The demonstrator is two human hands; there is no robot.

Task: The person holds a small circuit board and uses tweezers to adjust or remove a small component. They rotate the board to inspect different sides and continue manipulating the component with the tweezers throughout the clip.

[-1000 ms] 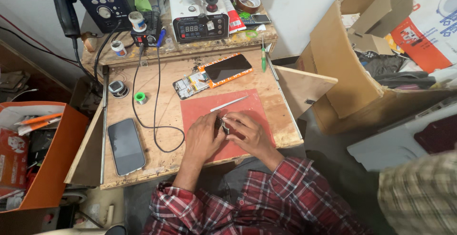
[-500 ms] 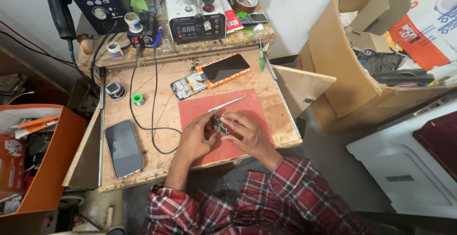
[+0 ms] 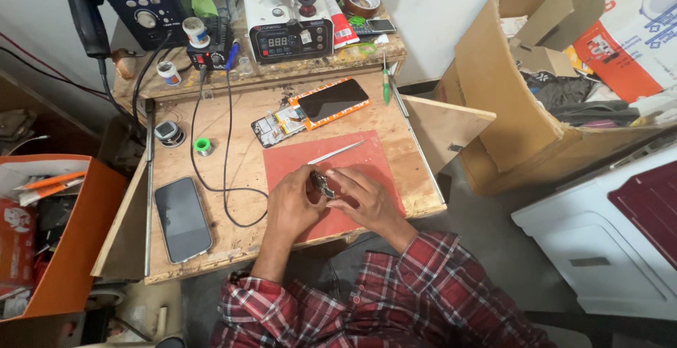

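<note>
While our left hand (image 3: 293, 207) and right hand (image 3: 367, 200) both pinch a small dark metal part (image 3: 323, 184) over the red mat (image 3: 317, 161), we judge the repair midway, with the opened phone (image 3: 310, 112) unassembled beyond.

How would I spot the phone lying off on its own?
Start at the wooden workbench and go to its front left corner, left of the red mat. The dark phone lies there whole and face up, unlike the opened phone near the back.
</note>
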